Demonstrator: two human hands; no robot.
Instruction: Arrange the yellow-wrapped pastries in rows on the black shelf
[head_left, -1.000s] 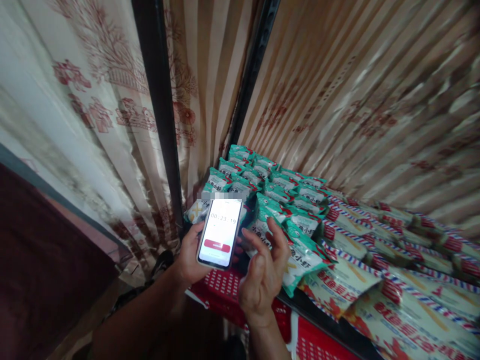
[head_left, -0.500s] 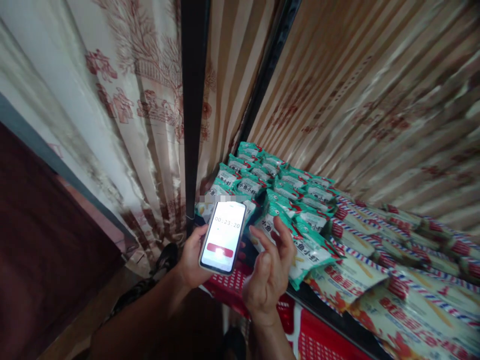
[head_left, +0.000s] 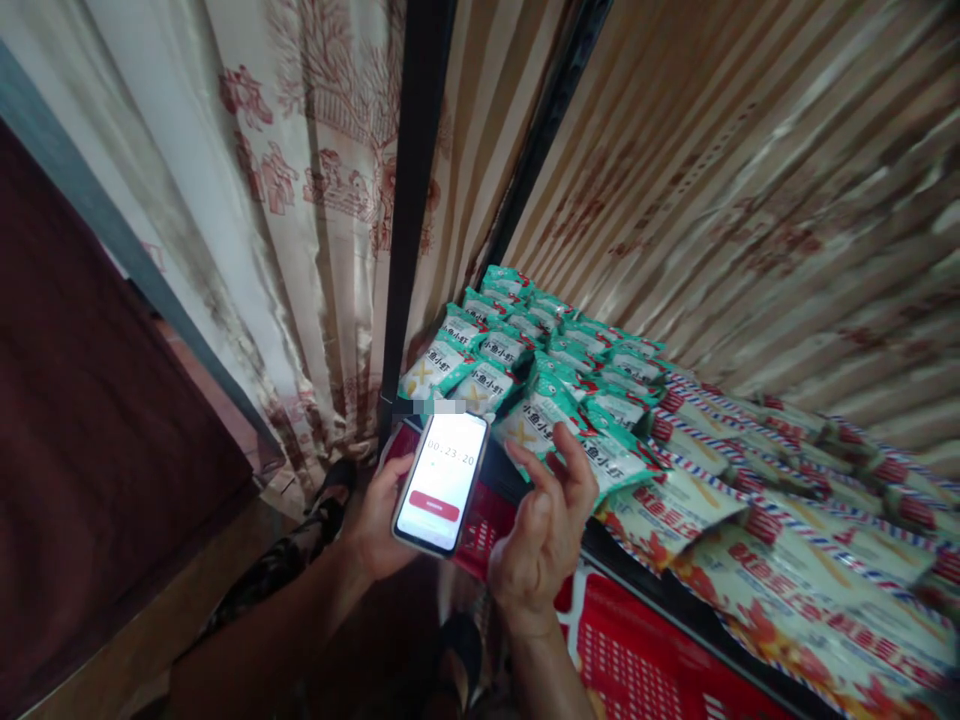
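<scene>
My left hand [head_left: 384, 520] is wrapped around a smartphone [head_left: 439, 485], holding it upright with the lit screen facing me. The screen reads 00:23:20 above a red button. To the phone's right, my right hand [head_left: 544, 530] is raised with bent, parted fingers, apart from the phone and holding nothing. Beyond both hands, several green and white snack bags [head_left: 547, 425] with dark lettering stand in rows. On the right lie cream snack bags [head_left: 795, 610] with red lettering and striped edges.
Below the bags is a red plastic basket [head_left: 637, 650] beside a dark shelf edge [head_left: 675, 585]. Pleated printed curtains [head_left: 645, 180] hang behind, with a black upright post [head_left: 420, 180] at the left. Dark maroon cloth [head_left: 97, 430] covers the far left.
The view has shifted slightly, so the curtains and post sit farther right. The phone remains in my left hand, its reading unchanged. My right hand has barely moved.
</scene>
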